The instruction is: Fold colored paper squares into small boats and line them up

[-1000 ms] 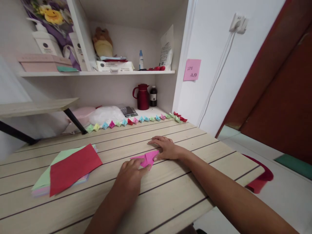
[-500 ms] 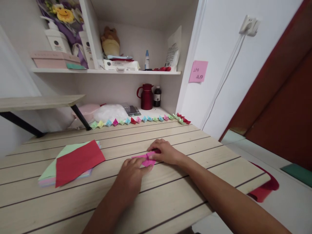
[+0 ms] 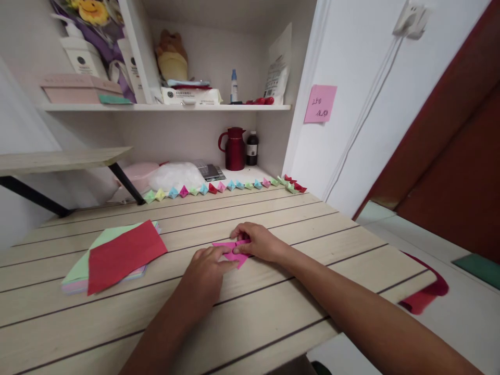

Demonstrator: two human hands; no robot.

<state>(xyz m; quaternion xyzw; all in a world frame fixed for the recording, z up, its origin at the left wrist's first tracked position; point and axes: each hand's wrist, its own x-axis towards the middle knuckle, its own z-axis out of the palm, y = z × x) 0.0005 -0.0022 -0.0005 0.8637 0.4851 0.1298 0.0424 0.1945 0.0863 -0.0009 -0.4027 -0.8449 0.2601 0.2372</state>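
A magenta sheet of origami paper (image 3: 242, 258), partly folded with pointed corners, lies on the wooden table between my hands. My left hand (image 3: 206, 273) grips its left and near side, index finger on top and thumb at the lower edge. On the far right part, my right hand (image 3: 261, 243) holds the sheet, fingers curled over the far edge and thumb on the middle fold. Fingers cover much of the paper. To the left, a red sheet (image 3: 125, 256) rests on a stack of coloured paper (image 3: 80, 268).
A row of small folded paper pieces (image 3: 203, 189) runs along the table's back edge. Behind it stand a red jug (image 3: 235, 150) and a dark bottle (image 3: 252, 149). A raised wooden shelf (image 3: 64, 159) on black legs is at left. Below the table's right edge sits something red (image 3: 427, 294).
My right hand's fingers have shifted slightly left over the paper, and more of the paper's lower point shows. Both hands stay on it. The view has tilted a little.
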